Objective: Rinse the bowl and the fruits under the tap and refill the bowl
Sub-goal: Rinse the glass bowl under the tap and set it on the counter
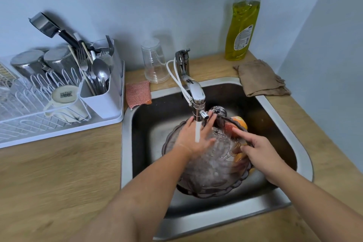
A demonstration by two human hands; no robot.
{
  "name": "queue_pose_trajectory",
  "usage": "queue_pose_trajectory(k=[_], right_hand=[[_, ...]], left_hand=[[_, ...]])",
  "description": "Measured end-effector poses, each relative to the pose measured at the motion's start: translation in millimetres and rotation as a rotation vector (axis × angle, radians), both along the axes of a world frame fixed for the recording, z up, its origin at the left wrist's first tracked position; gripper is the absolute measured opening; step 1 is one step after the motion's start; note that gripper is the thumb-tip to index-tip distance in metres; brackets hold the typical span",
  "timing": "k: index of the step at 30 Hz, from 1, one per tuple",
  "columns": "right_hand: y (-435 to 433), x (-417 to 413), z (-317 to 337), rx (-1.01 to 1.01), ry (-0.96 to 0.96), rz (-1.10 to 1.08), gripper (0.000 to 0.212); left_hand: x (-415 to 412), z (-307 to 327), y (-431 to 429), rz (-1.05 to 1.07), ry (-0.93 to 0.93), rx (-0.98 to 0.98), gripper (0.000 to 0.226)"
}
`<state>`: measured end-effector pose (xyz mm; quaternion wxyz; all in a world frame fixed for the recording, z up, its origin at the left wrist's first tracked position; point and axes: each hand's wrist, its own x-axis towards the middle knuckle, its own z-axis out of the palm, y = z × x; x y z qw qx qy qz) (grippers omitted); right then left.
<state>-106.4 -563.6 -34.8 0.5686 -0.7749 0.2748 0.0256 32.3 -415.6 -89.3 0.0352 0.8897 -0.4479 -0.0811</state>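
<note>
The bowl (212, 180), clear tinted glass with a scalloped rim, sits in the sink (284, 116) at the centre right of the frame, its mouth facing up, directly under the tap (196, 92). The left hand (196, 137) lies open and flat inside the bowl's upper left part, fingers spread and pointing to the upper right, and the water (197, 131) falls onto its back. The right hand (261, 151) grips the bowl's right rim, thumb on top and fingers curled beneath, seen through the glass, while its index finger stretches to the upper left. Just past that fingertip, at the bowl's far right rim, are the fruits (238, 124), red and orange; I cannot tell whether they lie inside the bowl or behind it. Water foams in the bowl. On the tabletop (59, 173) at the left stands a rack (110, 120) with a cup (64, 96) and a holder (102, 102) full of cutlery. Behind the sink are a sponge (137, 93), an upturned glass (155, 61), a cloth (261, 78) and a soap bottle (242, 23).
</note>
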Motion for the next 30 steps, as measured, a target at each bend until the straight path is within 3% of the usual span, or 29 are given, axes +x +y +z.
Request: queue_pose_trajectory(k=[4, 8, 11, 15, 25, 27, 30], right_hand=[[-6.1, 1.5, -0.7, -0.018, 0.01, -0.036, 0.054], [-1.0, 3.6, -2.5, -0.028, 0.005, -0.003, 0.055], [-2.5, 7.5, -0.5, -0.01, -0.026, 0.008, 0.054], [-3.2, 11.0, 1.6, -0.051, -0.065, -0.005, 0.054], [0.5, 28.7, 2.7, -0.09, -0.133, -0.159, 0.052], [-2.8, 30.3, 6.7, -0.158, -0.115, -0.157, 0.051], [-4.6, 30.5, 8.6, -0.205, -0.085, -0.108, 0.052]], left_hand=[[11.7, -9.6, 28.6, 0.017, 0.011, 0.11, 0.077], [-16.3, -8.1, 19.2, -0.053, 0.255, 0.064, 0.082], [-18.2, -4.2, 18.2, 0.005, 0.351, 0.027, 0.068], [-4.0, 3.9, 28.4, 0.058, 0.226, 0.073, 0.078], [-52.7, 26.0, 18.9, -0.086, 0.635, 0.052, 0.059], [-54.1, 22.9, 41.9, -0.112, 0.589, 0.127, 0.057], [-37.8, 18.7, 75.7, -0.129, 0.374, 0.175, 0.057]])
